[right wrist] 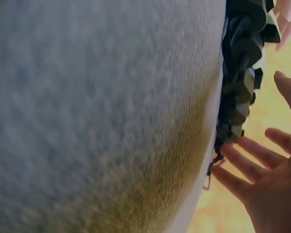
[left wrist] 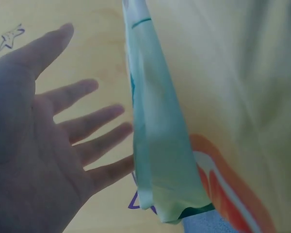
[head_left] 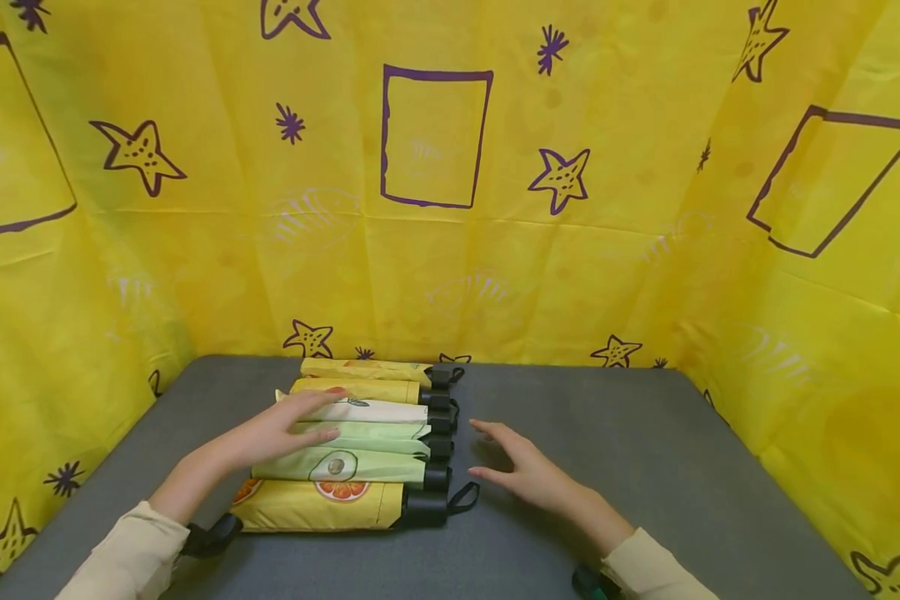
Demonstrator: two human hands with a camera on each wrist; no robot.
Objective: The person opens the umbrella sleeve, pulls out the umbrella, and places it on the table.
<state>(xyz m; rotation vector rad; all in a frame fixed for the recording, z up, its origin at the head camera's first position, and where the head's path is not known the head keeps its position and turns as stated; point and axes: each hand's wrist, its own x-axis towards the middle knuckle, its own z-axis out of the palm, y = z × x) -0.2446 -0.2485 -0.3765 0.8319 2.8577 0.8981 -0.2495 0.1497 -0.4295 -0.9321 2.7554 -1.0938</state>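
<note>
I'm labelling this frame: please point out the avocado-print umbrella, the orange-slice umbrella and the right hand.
avocado-print umbrella (head_left: 345, 465), head view, on its green sleeve beside the avocado.
orange-slice umbrella (head_left: 307, 510), head view, on its yellow sleeve.
right hand (head_left: 528, 471), head view, on the back of the hand.

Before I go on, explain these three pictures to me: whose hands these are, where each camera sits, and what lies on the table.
A person works with bare hands; there is no machine. The wide picture comes from a camera on the head, the two close, blurry ones from cameras on each wrist. On the grey table lie six folded umbrellas side by side, black handles pointing right, yellow cloth hanging behind. The left hand rests flat on top of the umbrellas. The right hand is open just beside the handles. Neither hand holds anything.
</note>
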